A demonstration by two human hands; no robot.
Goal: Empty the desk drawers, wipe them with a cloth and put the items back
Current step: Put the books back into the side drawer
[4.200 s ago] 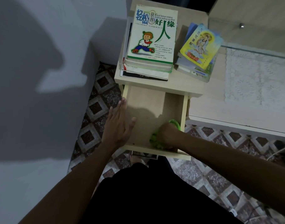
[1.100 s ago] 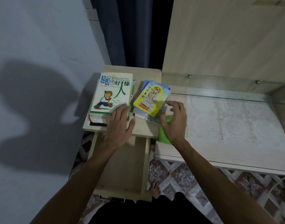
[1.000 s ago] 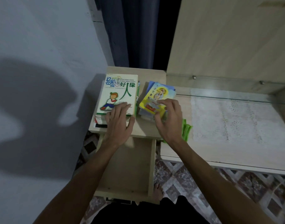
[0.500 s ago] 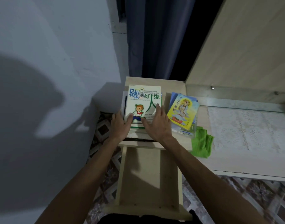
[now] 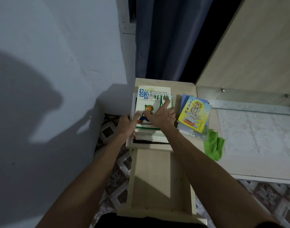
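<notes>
A stack of books (image 5: 150, 135), topped by a white and green book with a cartoon boy (image 5: 153, 96), lies on the small cabinet top (image 5: 182, 86). My left hand (image 5: 126, 124) grips the stack's left edge, thumb on the cover. My right hand (image 5: 160, 116) lies on the top cover, with its index finger stretched out and its other fingers curled over the stack's right edge. Below the cabinet top the drawer (image 5: 157, 178) stands pulled out with nothing in it. The green cloth (image 5: 213, 146) lies crumpled on the desk to the right.
A second book pile with a yellow cover (image 5: 194, 112) sits right of the first. The desk (image 5: 239, 168) carries a lace mat (image 5: 259, 129) under glass. A white wall stands at left, a dark curtain (image 5: 159, 38) behind, patterned floor tiles (image 5: 111, 132) below.
Earlier my right hand wiped the drawer with the cloth. Since then the cloth was laid on the desk, and both hands moved to the left book stack and closed on its sides.
</notes>
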